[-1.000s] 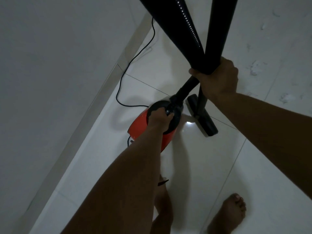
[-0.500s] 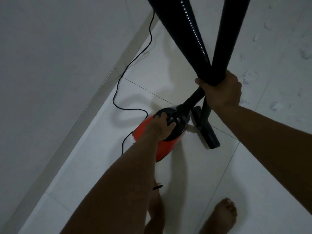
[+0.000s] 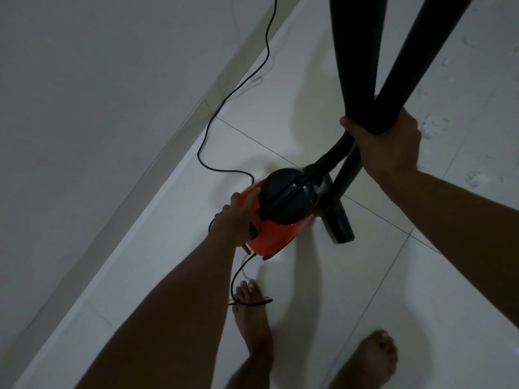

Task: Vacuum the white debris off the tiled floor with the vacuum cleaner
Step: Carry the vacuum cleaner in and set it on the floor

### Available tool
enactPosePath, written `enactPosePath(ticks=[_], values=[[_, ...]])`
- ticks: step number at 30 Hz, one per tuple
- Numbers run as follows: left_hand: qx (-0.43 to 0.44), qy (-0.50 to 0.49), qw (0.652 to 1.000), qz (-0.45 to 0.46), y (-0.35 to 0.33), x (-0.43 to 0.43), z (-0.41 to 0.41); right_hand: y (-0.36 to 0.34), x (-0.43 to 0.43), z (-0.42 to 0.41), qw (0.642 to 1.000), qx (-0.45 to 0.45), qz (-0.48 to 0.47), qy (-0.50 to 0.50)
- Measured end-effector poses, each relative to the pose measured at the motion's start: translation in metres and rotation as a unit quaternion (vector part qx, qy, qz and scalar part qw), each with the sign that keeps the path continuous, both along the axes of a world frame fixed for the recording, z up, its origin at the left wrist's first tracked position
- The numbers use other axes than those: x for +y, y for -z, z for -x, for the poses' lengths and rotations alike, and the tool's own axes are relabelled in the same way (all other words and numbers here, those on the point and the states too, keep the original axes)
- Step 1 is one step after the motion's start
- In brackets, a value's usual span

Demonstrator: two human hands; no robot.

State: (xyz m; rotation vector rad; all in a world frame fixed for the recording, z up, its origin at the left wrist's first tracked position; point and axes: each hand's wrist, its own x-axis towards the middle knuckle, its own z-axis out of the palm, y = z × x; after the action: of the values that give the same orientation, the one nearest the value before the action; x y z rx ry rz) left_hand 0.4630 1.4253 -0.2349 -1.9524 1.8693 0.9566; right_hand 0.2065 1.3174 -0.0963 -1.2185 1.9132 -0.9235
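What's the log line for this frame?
left hand: touches vacuum | right hand: grips hose and tube | nozzle: on floor | debris: right of nozzle | cord: across foot

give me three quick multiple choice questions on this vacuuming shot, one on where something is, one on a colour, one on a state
1. Where does the white debris lie?
A. on the floor to the right of the right hand
B. against the wall
C. between the feet

2. What colour is the vacuum cleaner below its black top?
A. blue
B. red
C. yellow

3. What is the right hand doing?
A. hanging free
B. lying flat on the floor
C. gripping the hose and wand together

Answers:
1 A, since pale flecks dot the tiles on that side.
2 B, since the lower shell shows red.
3 C, since its fingers wrap both black tubes where they cross.
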Motion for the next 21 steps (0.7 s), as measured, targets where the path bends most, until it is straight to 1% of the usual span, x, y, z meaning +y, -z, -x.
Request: enactPosePath(ticks=[5,9,12,17,21], values=[[0.003,0.045,0.997,0.061,0.019,0.005,0.002,0.004,-0.006,-0.008,1.0,0.025,0.014,-0.01],[-0.03,0.066,0.992,0.101,0.025,0.008,0.002,0.003,-0.005,-0.01,0.998,0.053,0.008,-0.015],[-0.061,0.08,0.989,0.104,0.029,0.008,-0.001,-0.003,-0.001,-0.008,0.997,0.075,0.002,-0.009],[-0.08,0.108,0.985,0.109,0.034,0.006,-0.006,-0.006,0.009,-0.011,0.996,0.085,0.0,-0.003],[-0.095,0.105,0.984,0.105,0.036,0.01,-0.008,-0.005,0.005,-0.019,0.995,0.1,0.002,-0.005]])
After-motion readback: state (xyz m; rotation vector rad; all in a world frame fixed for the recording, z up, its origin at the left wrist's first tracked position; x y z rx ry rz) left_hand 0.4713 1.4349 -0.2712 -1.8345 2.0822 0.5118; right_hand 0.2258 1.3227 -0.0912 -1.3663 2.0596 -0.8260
